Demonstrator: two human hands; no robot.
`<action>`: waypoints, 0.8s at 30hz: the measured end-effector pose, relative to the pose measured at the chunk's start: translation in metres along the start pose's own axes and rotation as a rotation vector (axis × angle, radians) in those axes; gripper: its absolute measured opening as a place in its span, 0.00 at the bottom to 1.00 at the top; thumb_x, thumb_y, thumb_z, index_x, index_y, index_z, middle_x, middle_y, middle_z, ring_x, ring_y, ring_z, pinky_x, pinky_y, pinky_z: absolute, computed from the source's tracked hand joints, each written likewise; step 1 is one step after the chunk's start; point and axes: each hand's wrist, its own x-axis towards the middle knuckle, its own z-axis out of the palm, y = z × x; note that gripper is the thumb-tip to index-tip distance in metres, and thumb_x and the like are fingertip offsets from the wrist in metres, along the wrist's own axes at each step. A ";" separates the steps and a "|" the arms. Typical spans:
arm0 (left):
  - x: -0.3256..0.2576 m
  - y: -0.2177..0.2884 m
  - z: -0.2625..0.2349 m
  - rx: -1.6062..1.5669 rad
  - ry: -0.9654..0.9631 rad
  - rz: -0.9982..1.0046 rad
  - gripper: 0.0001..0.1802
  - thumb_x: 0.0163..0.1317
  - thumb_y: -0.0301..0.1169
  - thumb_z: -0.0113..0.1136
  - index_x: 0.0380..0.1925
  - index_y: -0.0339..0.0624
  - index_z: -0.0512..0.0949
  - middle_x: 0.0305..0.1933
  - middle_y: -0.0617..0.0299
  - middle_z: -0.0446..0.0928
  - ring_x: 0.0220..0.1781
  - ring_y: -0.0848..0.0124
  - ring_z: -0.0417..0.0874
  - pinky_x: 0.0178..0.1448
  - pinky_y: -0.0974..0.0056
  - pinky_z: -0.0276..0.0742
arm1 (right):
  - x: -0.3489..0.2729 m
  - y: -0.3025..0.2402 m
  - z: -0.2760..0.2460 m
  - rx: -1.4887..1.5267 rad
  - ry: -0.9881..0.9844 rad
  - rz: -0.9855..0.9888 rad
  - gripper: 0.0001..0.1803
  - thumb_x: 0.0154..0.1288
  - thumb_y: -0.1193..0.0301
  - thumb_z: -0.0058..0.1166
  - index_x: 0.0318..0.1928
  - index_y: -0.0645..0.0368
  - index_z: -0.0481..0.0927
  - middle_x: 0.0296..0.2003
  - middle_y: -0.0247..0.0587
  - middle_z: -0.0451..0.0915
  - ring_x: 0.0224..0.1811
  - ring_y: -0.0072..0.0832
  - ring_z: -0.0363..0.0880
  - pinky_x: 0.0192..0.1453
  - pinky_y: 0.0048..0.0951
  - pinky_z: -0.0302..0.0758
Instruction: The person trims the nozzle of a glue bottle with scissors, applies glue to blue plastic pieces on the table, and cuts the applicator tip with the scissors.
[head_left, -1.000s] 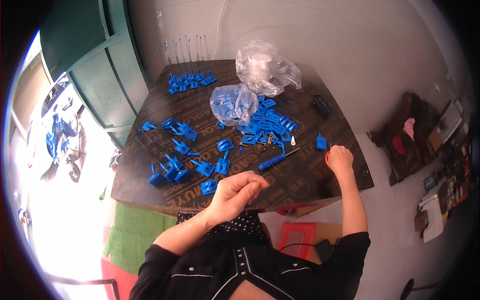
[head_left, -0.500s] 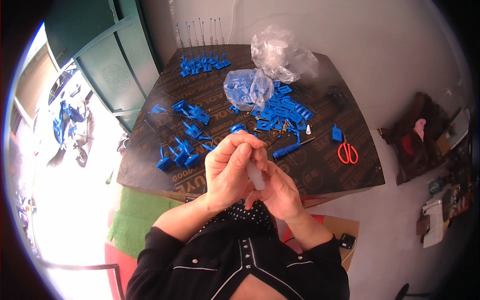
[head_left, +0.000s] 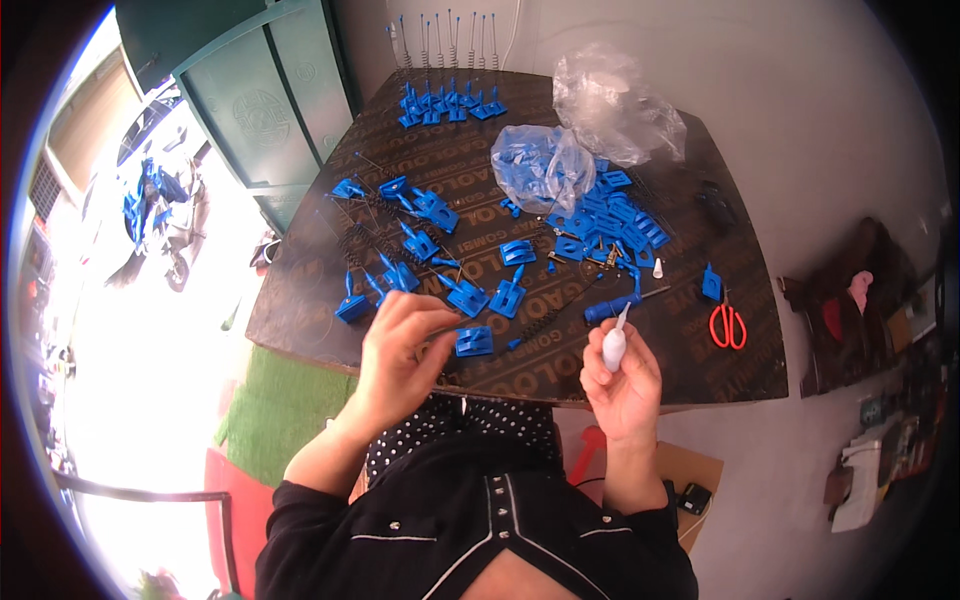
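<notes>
In my right hand [head_left: 625, 385], a small white squeeze bottle [head_left: 614, 350] is held upright, its thin nozzle pointing up. My left hand [head_left: 405, 345] hovers at the table's front edge with bent fingers and thumb apart; nothing shows between them. Just right of its fingertips lies a blue plastic clip-like piece [head_left: 474, 341]. Close behind are blue bases with pegs, one of them a flat base [head_left: 507, 296], and another blue piece [head_left: 517, 252]. A blue-handled screwdriver [head_left: 610, 308] lies behind the bottle, near a small white cone-shaped cap [head_left: 658, 268].
Blue parts [head_left: 610, 215] and small metal bits are heaped at centre right beside a clear bag [head_left: 543, 170] of blue pieces. Another plastic bag [head_left: 615, 105] stands behind. Assembled spring-topped pieces [head_left: 450, 103] stand at the back left. Red-handled scissors [head_left: 727, 326] lie at the right.
My hands were together around the white bottle; now they are apart. The left has moved left toward the blue pieces, and the right has carried the bottle right. The view has shifted slightly.
</notes>
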 end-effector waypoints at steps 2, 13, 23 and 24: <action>-0.009 -0.008 0.014 0.064 -0.030 -0.028 0.13 0.48 0.21 0.68 0.37 0.38 0.80 0.39 0.56 0.78 0.40 0.56 0.75 0.43 0.57 0.73 | -0.003 -0.002 0.004 -0.048 0.056 -0.008 0.18 0.71 0.69 0.49 0.55 0.67 0.71 0.41 0.47 0.77 0.28 0.21 0.69 0.22 0.19 0.62; -0.017 -0.020 0.036 0.139 -0.172 -0.120 0.21 0.44 0.23 0.70 0.42 0.35 0.77 0.45 0.54 0.74 0.47 0.53 0.71 0.52 0.55 0.71 | -0.005 0.002 0.004 -0.305 0.139 0.029 0.17 0.72 0.66 0.50 0.51 0.68 0.73 0.29 0.35 0.72 0.26 0.18 0.67 0.22 0.17 0.60; -0.015 -0.024 0.035 0.136 -0.169 -0.078 0.21 0.43 0.21 0.70 0.40 0.35 0.75 0.45 0.53 0.74 0.48 0.52 0.71 0.52 0.54 0.70 | -0.004 0.006 0.003 -0.290 0.140 0.076 0.17 0.72 0.67 0.51 0.52 0.68 0.73 0.30 0.35 0.73 0.27 0.18 0.68 0.23 0.17 0.60; -0.015 -0.024 0.035 0.122 -0.139 -0.063 0.21 0.44 0.21 0.70 0.41 0.35 0.75 0.44 0.53 0.75 0.46 0.52 0.73 0.51 0.55 0.72 | -0.004 0.006 0.001 -0.282 0.129 0.081 0.17 0.71 0.68 0.50 0.52 0.68 0.72 0.35 0.40 0.74 0.27 0.18 0.67 0.22 0.17 0.60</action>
